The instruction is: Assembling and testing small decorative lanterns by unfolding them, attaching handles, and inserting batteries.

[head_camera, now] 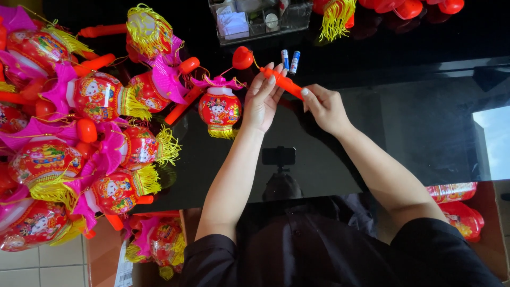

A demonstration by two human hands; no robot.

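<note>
**Both hands on the orange lantern stick**

The left hand [262, 101] and the right hand [324, 109] are closed around an orange plastic stick [282, 82], held above the black desk [404, 122]. The stick lies between both hands. A small red lantern [220, 109] hangs from it, just beside the left hand. Two blue batteries [290, 61] lie near, behind the stick.

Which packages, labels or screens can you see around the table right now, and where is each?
Clear plastic organiser box: far table edge, centre; rectangular, holding small white-labelled items.
Two small batteries: just beyond the hands; cylinders with blue and white wrappers.
Red printed packs: near right, by the right arm; glossy red with pictures.
White label: on a brown box at lower left; print too small to tell.
No screen is visible.
</note>
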